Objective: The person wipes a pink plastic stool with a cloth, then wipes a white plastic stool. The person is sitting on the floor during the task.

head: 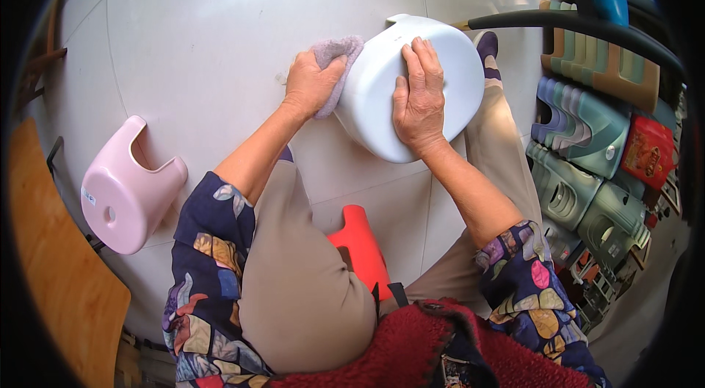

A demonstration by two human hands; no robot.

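Note:
Before me is a pale bluish-white plastic stool, its rounded seat facing up. My left hand grips a greyish-purple terry cloth and holds it against the stool's left side wall. Flat on the seat lies my right hand, fingers extended with a gap beside the thumb. That palm hides part of the seat and its centre hole. Under me, between my legs, is a red plastic stool, partly covered by my trousers and top.
A pink plastic stool stands on the tiled floor to the left, near a wooden tabletop. Stacked plastic stools and a red package line the right. A black-and-blue frame juts in at upper right.

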